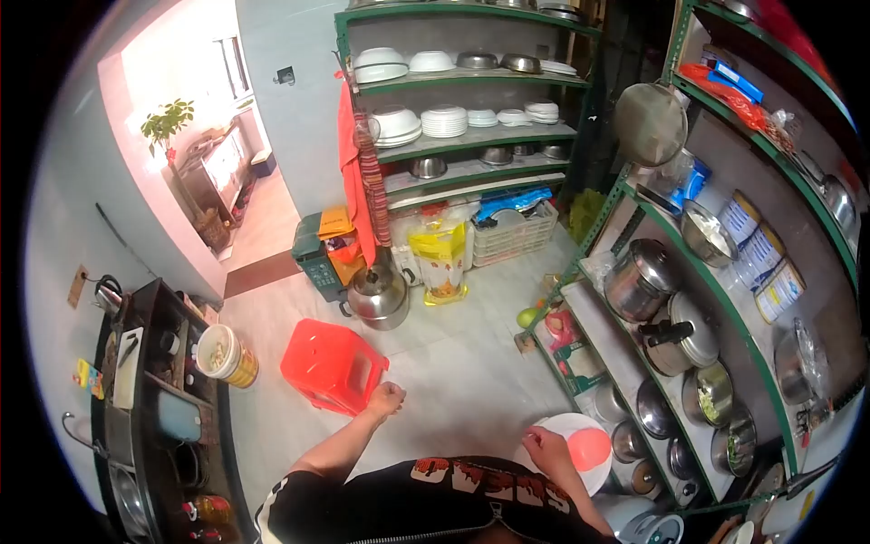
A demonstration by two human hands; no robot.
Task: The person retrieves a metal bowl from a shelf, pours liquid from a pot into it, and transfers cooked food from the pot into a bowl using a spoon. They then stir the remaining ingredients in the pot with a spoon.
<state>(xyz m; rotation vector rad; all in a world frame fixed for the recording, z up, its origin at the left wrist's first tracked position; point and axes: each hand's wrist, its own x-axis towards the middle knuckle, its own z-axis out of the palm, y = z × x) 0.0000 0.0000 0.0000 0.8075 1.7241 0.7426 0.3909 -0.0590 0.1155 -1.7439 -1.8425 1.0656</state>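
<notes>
My left hand (388, 400) is loosely curled and hangs in the air in front of the right side of a red plastic stool (326, 349). Nothing shows in its fingers, and I cannot tell whether it touches the stool. My right hand (547, 448) has its fingers curled in, and no held thing is visible. It appears above the left part of a round white basin (602, 479). A pink-red round thing (589, 449) sits in or over that basin, just right of the hand.
A steel kettle (379, 297) stands on the floor behind the stool. Green shelves (471, 82) with white bowls and plates stand at the back. Pots fill the right rack (580, 308). A white bucket (227, 355) and a dark sink counter (149, 299) are on the left, near a doorway.
</notes>
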